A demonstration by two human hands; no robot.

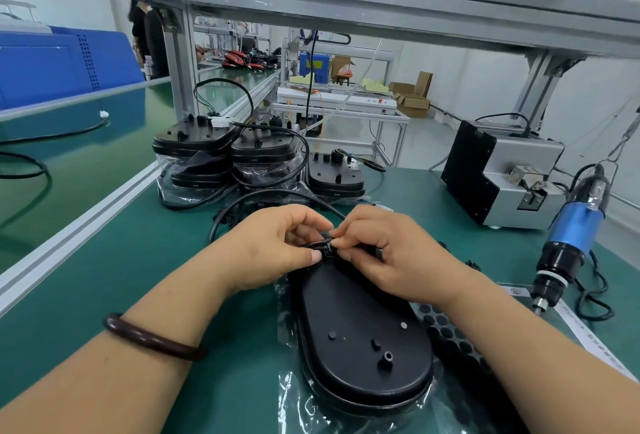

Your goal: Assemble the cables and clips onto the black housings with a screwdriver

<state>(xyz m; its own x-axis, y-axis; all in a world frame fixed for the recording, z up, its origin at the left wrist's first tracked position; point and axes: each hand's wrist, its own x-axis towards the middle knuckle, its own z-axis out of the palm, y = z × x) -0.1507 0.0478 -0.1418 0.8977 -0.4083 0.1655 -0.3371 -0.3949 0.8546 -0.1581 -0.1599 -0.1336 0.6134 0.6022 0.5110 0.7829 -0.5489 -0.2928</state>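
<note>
Both hands, left hand [277, 246] and right hand [384, 250], pinch a cable [313, 244] at the black housing [360, 340].

Grey-and-black box machine [498, 177] at the bench's [104, 260] far right, blue crates [52, 66] far left, cardboard boxes [414, 94] beyond.

Nearest on the bench [114, 281]: a housing [360, 340], both hands meeting over its far end. Behind the housing: stacked housings [225, 153], cables looped over them. Right of the housing: a hanging screwdriver [568, 236]; behind that, a screw feeder [498, 173].
</note>
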